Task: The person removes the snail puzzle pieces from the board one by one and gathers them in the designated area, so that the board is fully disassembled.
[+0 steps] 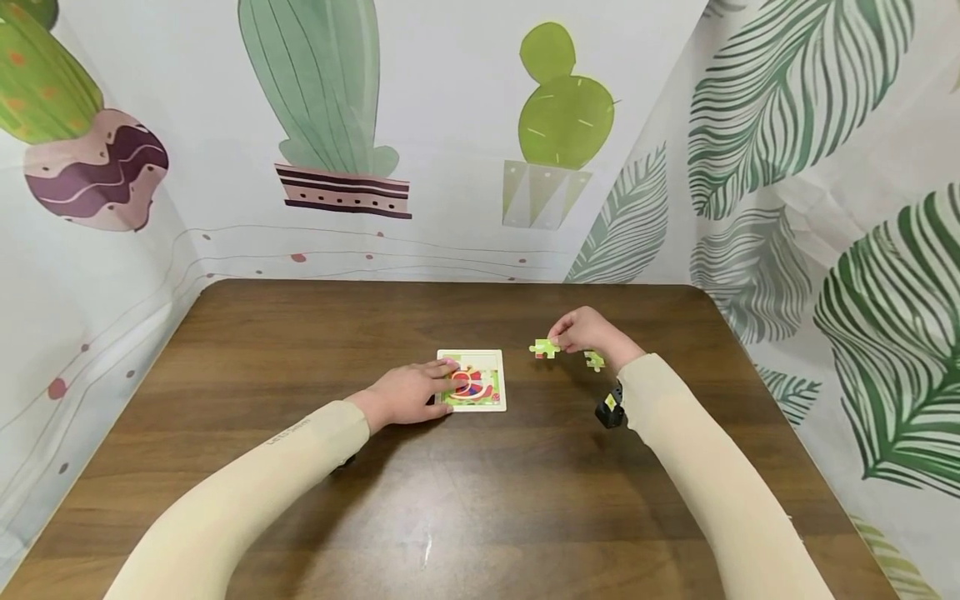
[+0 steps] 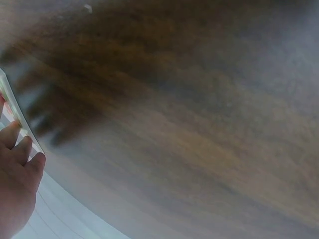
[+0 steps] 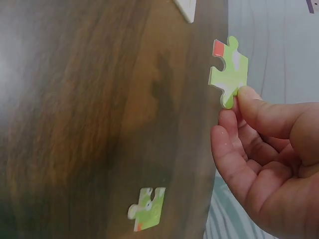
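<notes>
Lying with its fingers outstretched, the left hand was rested on a square, white-framed picture puzzle board on the brown wood-grain tabletop. By the right hand, a knobbed, light-green jigsaw piece with a red corner was pinched between thumb and fingers, raised to the right of the board. A second green-and-white jigsaw piece was seen lying near that hand. The puzzle was judged mostly filled below; its upper strip (partly hidden by fingers) looked largely bare, with two visible pieces apparently left to be fitted.
</notes>
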A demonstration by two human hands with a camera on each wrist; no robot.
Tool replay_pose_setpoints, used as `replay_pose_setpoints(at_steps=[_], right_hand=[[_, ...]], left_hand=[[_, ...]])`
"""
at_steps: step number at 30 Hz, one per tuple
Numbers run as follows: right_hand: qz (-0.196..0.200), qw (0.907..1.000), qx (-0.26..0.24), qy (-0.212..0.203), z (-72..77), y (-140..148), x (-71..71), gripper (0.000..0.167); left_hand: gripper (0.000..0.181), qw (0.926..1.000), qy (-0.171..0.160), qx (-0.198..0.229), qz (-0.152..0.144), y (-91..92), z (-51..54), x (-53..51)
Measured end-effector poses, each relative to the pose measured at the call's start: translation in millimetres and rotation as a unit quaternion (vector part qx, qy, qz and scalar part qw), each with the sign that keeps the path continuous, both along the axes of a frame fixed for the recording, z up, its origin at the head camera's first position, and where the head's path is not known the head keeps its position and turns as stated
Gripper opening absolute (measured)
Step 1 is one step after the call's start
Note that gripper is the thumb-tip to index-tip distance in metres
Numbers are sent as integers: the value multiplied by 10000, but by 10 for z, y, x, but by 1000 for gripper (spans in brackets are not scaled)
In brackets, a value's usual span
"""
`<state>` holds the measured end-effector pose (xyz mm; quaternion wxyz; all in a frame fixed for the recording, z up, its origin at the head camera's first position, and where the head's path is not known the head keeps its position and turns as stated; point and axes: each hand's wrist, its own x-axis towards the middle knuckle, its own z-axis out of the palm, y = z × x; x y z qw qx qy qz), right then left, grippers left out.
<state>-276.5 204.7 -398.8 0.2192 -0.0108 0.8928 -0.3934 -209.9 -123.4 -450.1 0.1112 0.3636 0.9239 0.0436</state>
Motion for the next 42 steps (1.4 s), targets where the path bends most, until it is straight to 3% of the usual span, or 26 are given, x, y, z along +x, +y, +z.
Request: replay_pose_setpoints(at_steps=[14, 27, 36, 42], right_hand=[[-145, 9993, 307, -169, -135, 194, -10, 18], [97, 9979, 638, -2, -193, 276, -26, 17], [134, 9980, 609, -78, -204, 276, -33, 20], [279, 9944, 1010, 158, -238, 258, -61, 19]], left_hand=[[54, 10000, 1, -32, 33, 5, 6, 15], [54, 9999, -104, -26, 65, 5, 30, 28], [54, 9999, -95, -16, 84, 8, 26, 20], [54, 9999, -135, -15, 85, 5, 27, 18]])
